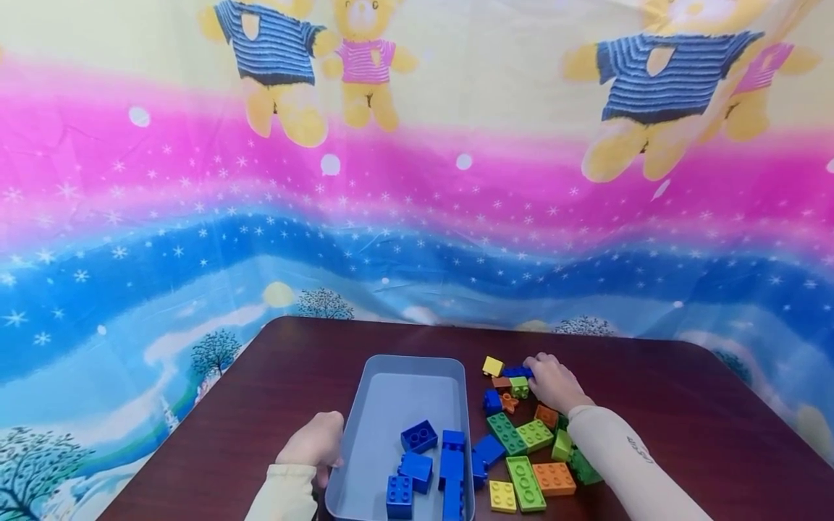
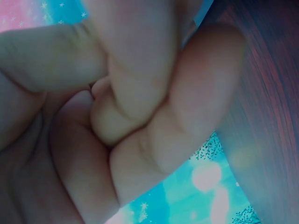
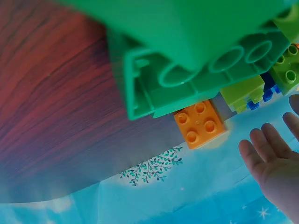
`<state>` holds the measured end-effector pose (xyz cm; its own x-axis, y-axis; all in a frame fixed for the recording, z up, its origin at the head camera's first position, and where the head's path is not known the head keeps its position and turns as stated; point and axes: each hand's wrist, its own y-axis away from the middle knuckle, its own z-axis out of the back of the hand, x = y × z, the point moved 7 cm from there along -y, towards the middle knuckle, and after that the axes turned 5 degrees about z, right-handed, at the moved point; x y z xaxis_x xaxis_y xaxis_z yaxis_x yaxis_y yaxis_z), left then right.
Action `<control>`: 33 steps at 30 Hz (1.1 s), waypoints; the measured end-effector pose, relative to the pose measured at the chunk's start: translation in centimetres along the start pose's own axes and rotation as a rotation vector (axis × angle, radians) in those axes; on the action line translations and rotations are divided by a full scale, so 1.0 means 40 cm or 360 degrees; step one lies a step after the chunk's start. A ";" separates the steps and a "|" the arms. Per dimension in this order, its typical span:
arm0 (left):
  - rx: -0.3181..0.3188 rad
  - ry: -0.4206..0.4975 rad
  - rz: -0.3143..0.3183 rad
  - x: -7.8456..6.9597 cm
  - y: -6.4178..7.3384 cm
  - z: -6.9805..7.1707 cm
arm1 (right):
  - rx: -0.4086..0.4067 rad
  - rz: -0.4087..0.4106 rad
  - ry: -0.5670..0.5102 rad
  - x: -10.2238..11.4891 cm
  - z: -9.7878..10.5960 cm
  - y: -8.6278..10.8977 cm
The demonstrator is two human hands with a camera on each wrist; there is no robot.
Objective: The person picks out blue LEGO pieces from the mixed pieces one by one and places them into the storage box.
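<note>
A blue brick point(image 1: 517, 372) lay at the far end of the pile, right of centre on the table, with the right hand point(image 1: 556, 383) just beside it. In the head view I saw the fingertips meet its right end, but could not tell if they touched it. On the right wrist feed I saw the fingers point(image 3: 263, 144) out nearly straight and slightly apart, with part of the hand cut off by the frame.

Close to that brick were a yellow brick point(image 1: 492, 367), a brown brick point(image 1: 501, 383) and a lime brick point(image 1: 519, 388). Nearer lay an orange star-like piece point(image 1: 509, 402), a green brick point(image 1: 505, 433) and more blue, lime, yellow and orange bricks. Close to the right wrist's lens, a green block point(image 3: 205, 70) showed its hollow, tubed underside.

Left of the pile stood a grey tray point(image 1: 391, 394), blue bricks point(image 1: 419, 436) gathered in its near right part, some along the right wall. The left hand point(image 1: 314, 443) was at the tray's left rim, its fingers curled together. From my remote seat I could not tell whether they gripped the rim; on the left wrist feed the folded fingers filled most of the view.

All of it sat on a dark red-brown table point(image 1: 215, 434). Behind hung a cloth point(image 1: 417, 195) printed with bears, snowflakes and trees.
</note>
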<state>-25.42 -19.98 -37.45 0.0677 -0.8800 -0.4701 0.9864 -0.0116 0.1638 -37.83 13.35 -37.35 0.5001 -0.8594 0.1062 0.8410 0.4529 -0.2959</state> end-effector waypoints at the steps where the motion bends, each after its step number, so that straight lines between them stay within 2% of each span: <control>1: -0.0002 -0.0008 -0.0003 0.000 0.000 0.000 | 0.0007 -0.0005 -0.0006 -0.001 -0.002 -0.002; 9: -0.0028 -0.0008 -0.0056 -0.002 0.002 -0.003 | 0.0084 0.0002 -0.0021 -0.012 -0.021 -0.020; 14: -0.0032 0.0011 -0.0032 -0.001 -0.003 -0.002 | 0.0117 0.0029 -0.0055 -0.009 -0.025 -0.036; 18: -0.0018 0.0023 -0.0002 -0.002 -0.004 -0.003 | 0.0194 0.0025 -0.0104 -0.007 -0.033 -0.040; 33: -0.0073 0.0016 -0.0023 0.002 0.000 0.001 | 0.0331 0.0056 -0.0180 -0.003 -0.059 -0.048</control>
<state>-25.41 -20.07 -37.47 0.0550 -0.8750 -0.4809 0.9931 -0.0021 0.1173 -39.99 12.02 -39.05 0.5400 -0.8155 0.2082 0.8412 0.5313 -0.1008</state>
